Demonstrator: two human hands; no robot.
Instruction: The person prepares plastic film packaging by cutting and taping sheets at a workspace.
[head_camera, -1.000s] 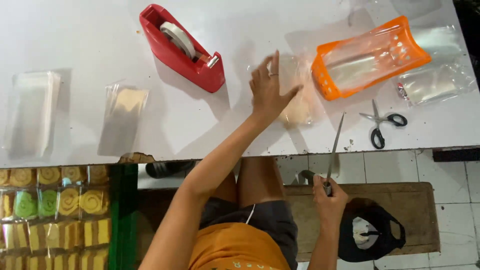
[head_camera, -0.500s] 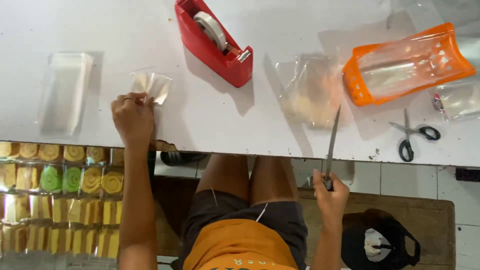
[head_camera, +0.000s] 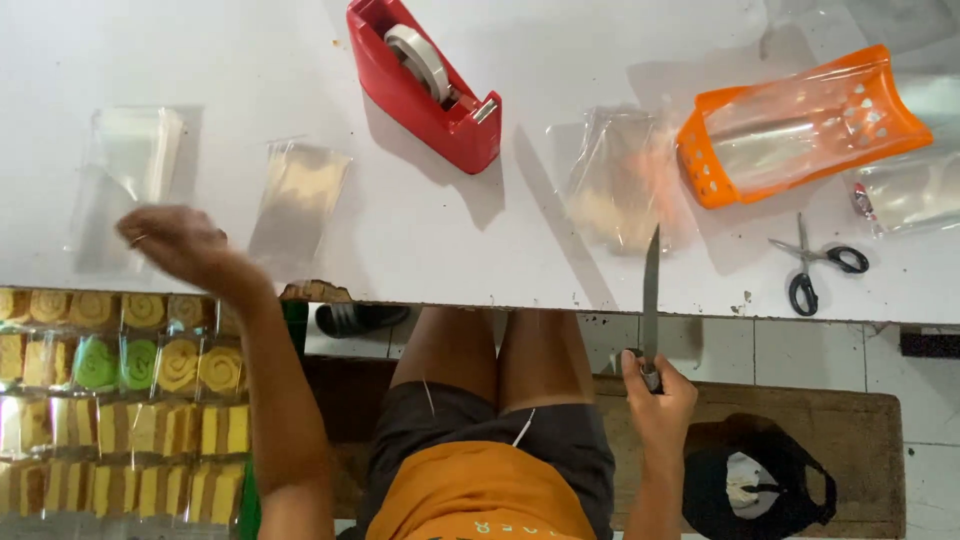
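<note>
Left hand (head_camera: 175, 243) moved off clear bag (head_camera: 298, 195), blurred, grip unclear; right hand (head_camera: 655, 395) grips knife (head_camera: 651, 290).

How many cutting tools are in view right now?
2: a knife gripped in the right hand at the table edge, and black-handled scissors lying on the white table below the orange basket.

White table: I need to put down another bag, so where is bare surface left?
White table: a bare stretch lies between the red tape dispenser and the orange basket; another in front of the dispenser, toward the edge. The right end is crowded with bags, the scissors and the knife.
</note>
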